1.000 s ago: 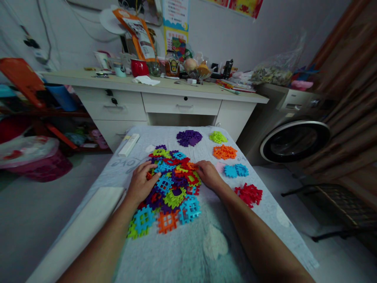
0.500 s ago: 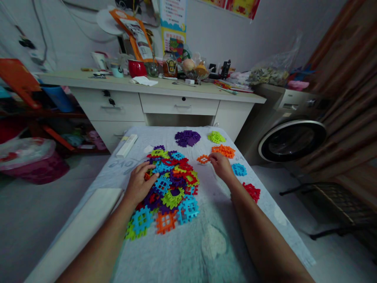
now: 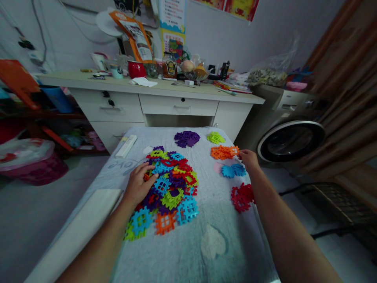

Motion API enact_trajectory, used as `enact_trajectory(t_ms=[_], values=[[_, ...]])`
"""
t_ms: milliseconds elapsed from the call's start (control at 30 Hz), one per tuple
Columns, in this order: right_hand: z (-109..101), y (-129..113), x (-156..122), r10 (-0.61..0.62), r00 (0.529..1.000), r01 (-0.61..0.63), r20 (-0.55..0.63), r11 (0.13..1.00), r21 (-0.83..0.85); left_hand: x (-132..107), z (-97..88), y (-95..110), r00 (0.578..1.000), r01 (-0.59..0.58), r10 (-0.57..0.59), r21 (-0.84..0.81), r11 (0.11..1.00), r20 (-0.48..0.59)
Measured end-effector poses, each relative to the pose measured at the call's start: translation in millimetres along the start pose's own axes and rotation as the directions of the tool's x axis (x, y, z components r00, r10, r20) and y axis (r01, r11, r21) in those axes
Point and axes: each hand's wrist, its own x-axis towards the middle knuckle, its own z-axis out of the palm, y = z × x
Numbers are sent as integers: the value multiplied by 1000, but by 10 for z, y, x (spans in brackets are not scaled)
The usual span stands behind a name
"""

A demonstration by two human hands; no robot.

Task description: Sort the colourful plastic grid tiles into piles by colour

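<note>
Pinching orange pc (image 3: 235,151) w/ R fingers (image 3: 242,152); orange pile (image 3: 220,152) lengthwise L-R; L fingers (image 3: 145,168) parted on mixed pile (image 3: 177,182).

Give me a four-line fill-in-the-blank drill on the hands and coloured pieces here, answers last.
1. The right hand touches a piece coloured ____.
2. The hand at the mixed heap is the ____ one.
3. Left of the lime-green pile, the far pile is ____.
4. The near pile beside the right forearm is ____.

Missing words: orange; left; purple; red.
</note>
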Motion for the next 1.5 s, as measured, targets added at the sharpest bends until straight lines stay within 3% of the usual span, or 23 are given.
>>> enact_trajectory(t_ms=[367,533,700,767,833,1000,1100,1167,1300,1500], values=[[86,172,60,6,996,17,84,963,-269,-8,-2,-4,1000,7,-7,-3,1000,0],[18,50,10,-84,985,144,150,883,-446,-3,10,-15,1000,2,-2,-6,1000,-8],[-14,-254,-204,-246,952,300,180,860,-413,-5,13,-8,1000,-1,1,0,1000,-13],[39,-408,-380,-323,917,388,236,858,-337,-4,9,1,1000,5,-5,3,1000,-11],[138,-545,-618,-389,850,482,355,847,-224,-3,6,9,1000,9,-9,5,1000,-12],[452,-729,-1316,-562,575,660,595,748,68,-7,4,16,1000,4,-4,0,1000,-17],[557,-776,-1611,-654,402,732,641,650,205,-14,6,17,1000,20,-20,-7,1000,-18],[574,-800,-1714,-679,330,754,656,607,249,-19,8,18,1000,28,-28,-11,1000,-13],[562,-803,-1770,-681,288,764,673,587,267,-22,12,19,1000,23,-24,-23,999,-16],[599,-715,-1763,-711,336,715,617,619,324,-18,9,20,1000,11,-11,-20,1000,-18]])
